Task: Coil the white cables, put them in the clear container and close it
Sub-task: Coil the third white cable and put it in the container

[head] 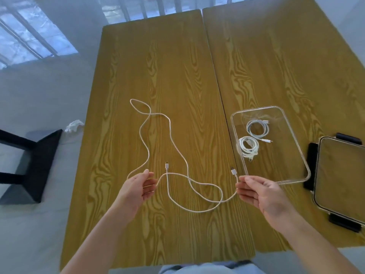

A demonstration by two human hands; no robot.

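Both hands (136, 186) (262, 194) pinch cable (178, 153) | long, white, uncoiled, looping

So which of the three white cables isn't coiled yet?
The long cable sprawled loose across the table, held by the left hand and right hand. The other two lie coiled in the container.

My 1 view: head camera, looking forward and steeply down.

I see from above the near edge of the wooden tables (158, 66), wide-angle, lines bowing at the borders; both forearms enter from the bottom, close under the lens, and the far edge, floor and window bars lie well beyond.
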